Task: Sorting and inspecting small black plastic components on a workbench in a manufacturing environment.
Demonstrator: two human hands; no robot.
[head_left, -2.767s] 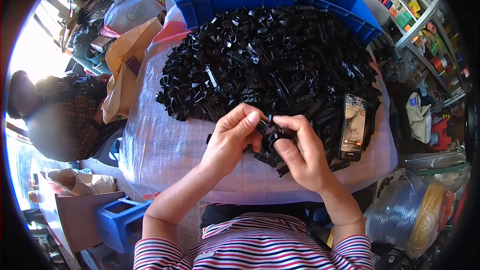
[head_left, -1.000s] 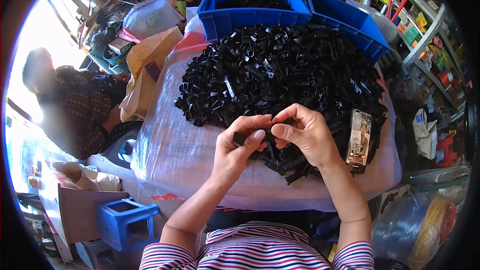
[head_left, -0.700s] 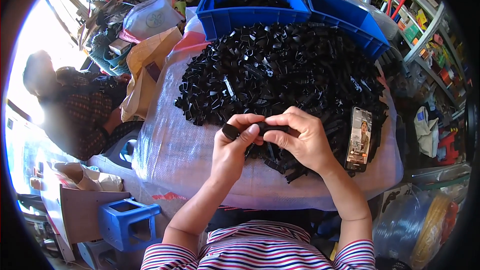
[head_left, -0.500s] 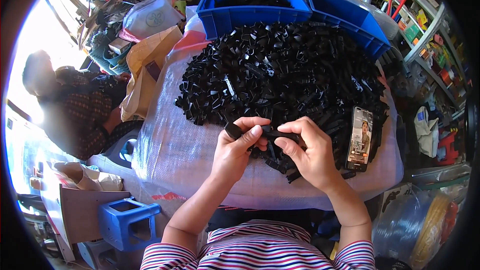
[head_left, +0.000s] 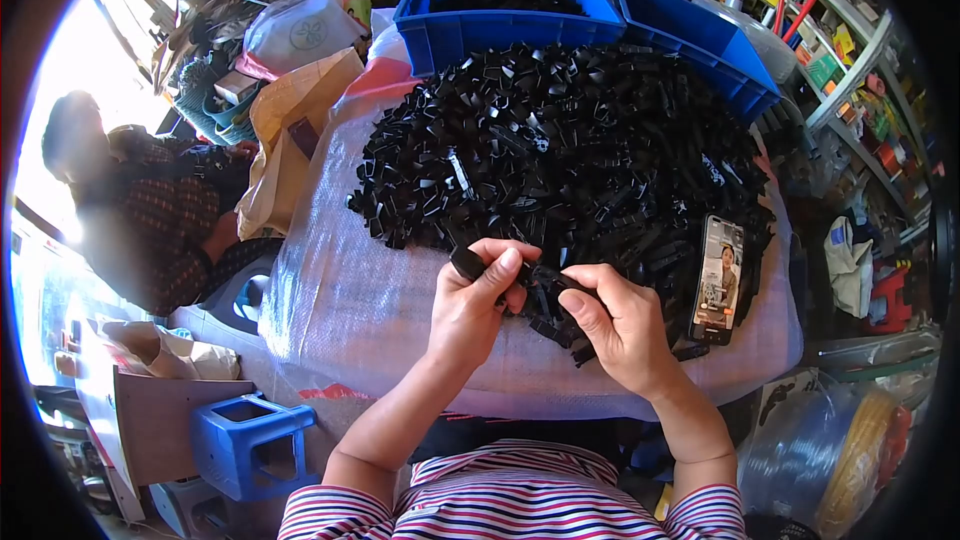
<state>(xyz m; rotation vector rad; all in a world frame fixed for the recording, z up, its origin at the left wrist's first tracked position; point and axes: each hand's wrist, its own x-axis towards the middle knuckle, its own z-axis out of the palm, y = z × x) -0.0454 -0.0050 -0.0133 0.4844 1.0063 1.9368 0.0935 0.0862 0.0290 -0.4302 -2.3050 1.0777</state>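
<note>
In front of a wide heap of small black plastic pieces (head_left: 540, 140), my two hands are close together. My left hand (head_left: 472, 302) is closed round a black plastic piece (head_left: 465, 262), whose blunt end sticks out on the left of the fingers. Thumb and forefinger of my right hand (head_left: 625, 332) pinch a slim black part (head_left: 558, 282) that reaches across toward the left fingertips. Whether the two parts are joined there is too dark to tell. A phone (head_left: 717, 280) with a lit screen stands tilted against the heap, right of my right hand.
The heap lies on a white woven sack surface (head_left: 330, 310). Behind it are a blue bin (head_left: 510, 35) with dark pieces inside and a second blue bin (head_left: 700, 35). Another person (head_left: 150, 210) sits at the left, beyond a brown paper bag (head_left: 290, 140). A blue stool (head_left: 250, 445) stands lower left.
The thumb and forefinger of my right hand have come closer together on the slim black part. My left hand keeps its grip and has hardly moved.
</note>
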